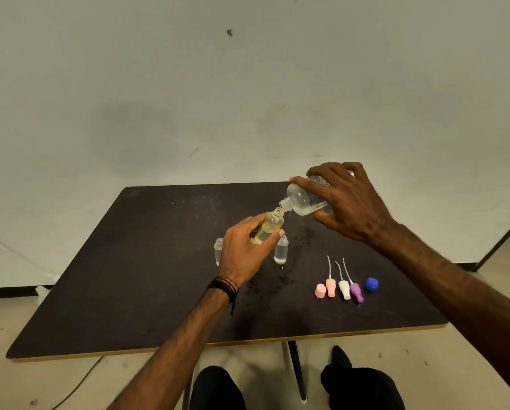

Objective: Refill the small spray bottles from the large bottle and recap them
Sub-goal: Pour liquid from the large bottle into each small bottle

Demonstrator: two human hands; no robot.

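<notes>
My right hand (348, 202) grips the large clear bottle (302, 198), tipped down to the left with its open neck at the mouth of a small bottle. My left hand (243, 250) holds that small clear bottle (273, 224), tilted toward the large one, with yellowish liquid inside. Two more small uncapped bottles stand on the dark table (129, 276): one (218, 250) left of my left hand, partly hidden, and one (281, 250) right of it. Three spray heads with dip tubes lie in a row: pink (330, 287), white (344, 289) and purple (356, 291).
A pink cap (320, 290) lies left of the spray heads and a blue cap (371, 284) right of them. Wet patches mark the table around the bottles. A wall stands behind the table. My legs and the table leg (296, 371) show below the front edge.
</notes>
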